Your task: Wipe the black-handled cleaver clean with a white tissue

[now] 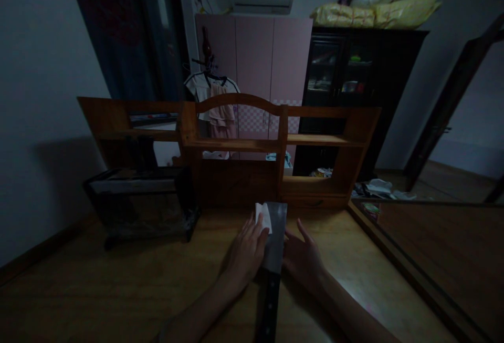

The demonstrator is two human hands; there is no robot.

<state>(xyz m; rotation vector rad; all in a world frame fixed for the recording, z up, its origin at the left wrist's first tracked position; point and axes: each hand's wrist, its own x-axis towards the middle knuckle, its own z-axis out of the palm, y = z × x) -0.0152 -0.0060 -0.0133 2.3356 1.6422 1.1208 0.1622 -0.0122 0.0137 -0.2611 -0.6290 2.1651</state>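
A large cleaver point(275, 238) with a broad grey blade and a dark handle point(268, 306) lies lengthwise on the wooden desk point(118, 290), blade pointing away from me. My left hand point(246, 251) rests at the blade's left edge and presses a small white wad, like tissue point(263, 216), onto the blade with its fingertips. On the blade's right side is my right hand point(303, 256), fingers partly spread, touching the blade's edge near the handle end.
A wooden shelf unit point(275, 143) stands at the desk's back edge. A dark rack point(137, 196) sits at the left. Behind are a pink wardrobe point(255, 54), a dark cabinet point(354, 80) and hanging clothes point(220, 112). The room is dim.
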